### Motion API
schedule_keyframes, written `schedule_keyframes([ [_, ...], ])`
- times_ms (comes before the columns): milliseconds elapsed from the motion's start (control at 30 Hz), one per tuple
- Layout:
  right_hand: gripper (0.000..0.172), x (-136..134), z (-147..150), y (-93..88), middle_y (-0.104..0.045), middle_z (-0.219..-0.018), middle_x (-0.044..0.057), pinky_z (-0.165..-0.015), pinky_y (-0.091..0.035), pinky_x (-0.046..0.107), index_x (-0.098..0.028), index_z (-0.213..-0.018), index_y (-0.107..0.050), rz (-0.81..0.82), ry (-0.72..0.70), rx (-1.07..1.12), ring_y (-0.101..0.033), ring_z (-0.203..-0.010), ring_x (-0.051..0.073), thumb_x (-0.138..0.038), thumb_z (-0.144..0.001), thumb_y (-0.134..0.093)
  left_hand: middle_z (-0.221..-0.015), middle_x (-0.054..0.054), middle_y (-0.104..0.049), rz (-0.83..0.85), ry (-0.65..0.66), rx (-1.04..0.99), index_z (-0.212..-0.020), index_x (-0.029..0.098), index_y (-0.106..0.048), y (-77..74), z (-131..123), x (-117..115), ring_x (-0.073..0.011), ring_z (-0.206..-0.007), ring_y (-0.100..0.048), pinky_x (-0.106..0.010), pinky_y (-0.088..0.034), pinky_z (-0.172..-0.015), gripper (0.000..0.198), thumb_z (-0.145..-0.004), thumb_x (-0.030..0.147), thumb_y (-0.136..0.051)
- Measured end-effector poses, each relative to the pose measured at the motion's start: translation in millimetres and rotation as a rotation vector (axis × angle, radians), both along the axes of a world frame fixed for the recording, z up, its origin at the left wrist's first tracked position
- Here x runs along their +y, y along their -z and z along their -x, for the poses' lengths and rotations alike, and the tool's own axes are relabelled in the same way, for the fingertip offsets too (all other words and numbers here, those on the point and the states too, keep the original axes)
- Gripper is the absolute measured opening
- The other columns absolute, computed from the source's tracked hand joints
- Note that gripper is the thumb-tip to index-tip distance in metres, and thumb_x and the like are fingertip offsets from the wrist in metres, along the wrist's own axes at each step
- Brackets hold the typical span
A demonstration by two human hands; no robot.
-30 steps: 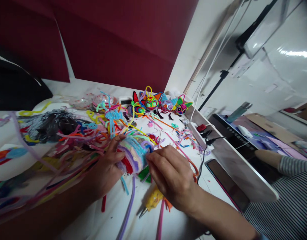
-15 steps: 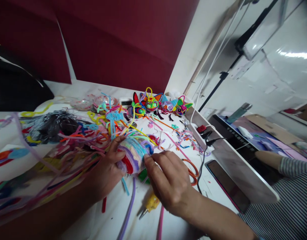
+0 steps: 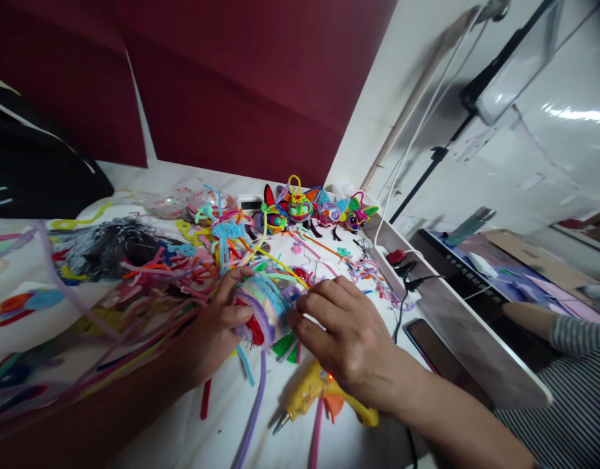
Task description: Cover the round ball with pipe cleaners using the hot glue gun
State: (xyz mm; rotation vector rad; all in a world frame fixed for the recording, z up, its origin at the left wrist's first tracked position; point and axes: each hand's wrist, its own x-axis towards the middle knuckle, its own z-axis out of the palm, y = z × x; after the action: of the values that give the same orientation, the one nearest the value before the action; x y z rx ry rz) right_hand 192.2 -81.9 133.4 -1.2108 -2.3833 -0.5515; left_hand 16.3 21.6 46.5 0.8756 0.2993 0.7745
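Observation:
My left hand [image 3: 226,329] is wrapped round a ball covered with pipe cleaners [image 3: 265,303] in light blue, cream, lilac and red bands. At the ball's right side, the fingers of my right hand [image 3: 341,332] are pinched together at a blue-purple pipe cleaner [image 3: 294,294], which they mostly hide. Below my right hand lies a yellow glue gun [image 3: 304,391], its metal nozzle pointing to the lower left and a small red light glowing on it. Loose purple [image 3: 253,410] and pink pipe cleaners [image 3: 316,433] lie on the white table nearby.
Several finished colourful animal-head ornaments [image 3: 300,207] stand at the back. Tangled pipe cleaners [image 3: 182,280] and black tassels [image 3: 118,244] cover the left. At right are a phone [image 3: 441,358], black cables [image 3: 414,283] and a raised board [image 3: 475,332]. Beyond it shows another person's striped sleeve [image 3: 576,335].
My right hand has shifted slightly up and to the right, uncovering more of the glue gun. The orange scissor handles are now hidden. My left hand keeps hold of the ball, which has turned slightly.

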Motion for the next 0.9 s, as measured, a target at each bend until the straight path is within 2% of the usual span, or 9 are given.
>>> schedule_keyframes([
  [133, 0.043, 1.6, -4.3, -5.7, -0.066, -0.082, 0.007, -0.07, -0.038, 0.037, -0.015, -0.077, -0.067, 0.061, -0.021, -0.056, -0.051, -0.077, 0.019, -0.014, -0.107, -0.037, -0.089, 0.005, -0.073, 0.015, -0.001, 0.078, -0.112, 0.032, -0.054, -2.2, 2.8, 0.0, -0.0181, -0.076, -0.067, -0.029, -0.052, -0.068, 0.049, -0.07, 0.022, -0.076],
  [300, 0.041, 2.7, -10.1, -4.9, -0.065, -0.084, 0.006, -0.073, -0.038, 0.037, -0.014, -0.08, -0.067, 0.094, -0.058, -0.001, -0.05, -0.079, 0.018, -0.018, -0.108, -0.037, -0.083, 0.006, -0.071, -0.066, 0.016, 0.062, -0.113, 0.03, -0.053, -1.2, 3.9, 0.3, -0.0159, -0.069, -0.063, -0.028, -0.049, -0.066, 0.051, -0.069, 0.027, -0.079],
  [400, 0.03, 2.5, -13.5, 0.0, -0.063, -0.083, 0.006, -0.071, -0.038, 0.037, -0.012, -0.082, -0.066, 0.079, -0.056, 0.07, -0.049, -0.077, 0.019, -0.018, -0.105, -0.048, -0.083, 0.005, -0.07, -0.086, 0.026, 0.082, -0.114, 0.031, -0.053, 0.2, 5.1, 0.6, -0.0164, -0.072, -0.062, -0.029, -0.049, -0.069, 0.054, -0.068, 0.029, -0.081],
  [500, 0.017, 1.4, -15.6, 4.5, -0.065, -0.085, 0.007, -0.071, -0.039, 0.037, -0.01, -0.101, -0.068, 0.058, -0.024, 0.107, -0.051, -0.079, 0.02, -0.019, -0.103, -0.054, -0.088, 0.004, -0.069, -0.087, 0.031, 0.12, -0.116, 0.032, -0.051, 1.1, 6.8, 1.2, -0.0187, -0.078, -0.063, -0.029, -0.049, -0.07, 0.06, -0.066, 0.035, -0.084],
  [600, 0.019, 0.0, -15.9, 6.3, -0.068, -0.09, 0.007, -0.073, -0.041, 0.037, -0.012, -0.117, -0.065, 0.062, -0.025, 0.116, -0.056, -0.084, 0.02, -0.019, -0.104, -0.053, -0.09, 0.003, -0.068, -0.099, 0.045, 0.134, -0.118, 0.033, -0.049, 3.1, 8.2, 2.4, -0.0192, -0.079, -0.063, -0.03, -0.05, -0.07, 0.063, -0.067, 0.036, -0.085],
  [900, 0.021, -3.2, -14.5, 8.3, -0.071, -0.092, 0.006, -0.074, -0.039, 0.038, -0.01, -0.119, -0.065, 0.078, -0.056, 0.111, -0.056, -0.085, 0.02, -0.018, -0.105, -0.051, -0.087, 0.005, -0.068, -0.183, 0.068, 0.093, -0.116, 0.034, -0.054, 5.2, 8.1, 1.6, -0.0161, -0.075, -0.061, -0.028, -0.049, -0.07, 0.053, -0.072, 0.033, -0.082],
])
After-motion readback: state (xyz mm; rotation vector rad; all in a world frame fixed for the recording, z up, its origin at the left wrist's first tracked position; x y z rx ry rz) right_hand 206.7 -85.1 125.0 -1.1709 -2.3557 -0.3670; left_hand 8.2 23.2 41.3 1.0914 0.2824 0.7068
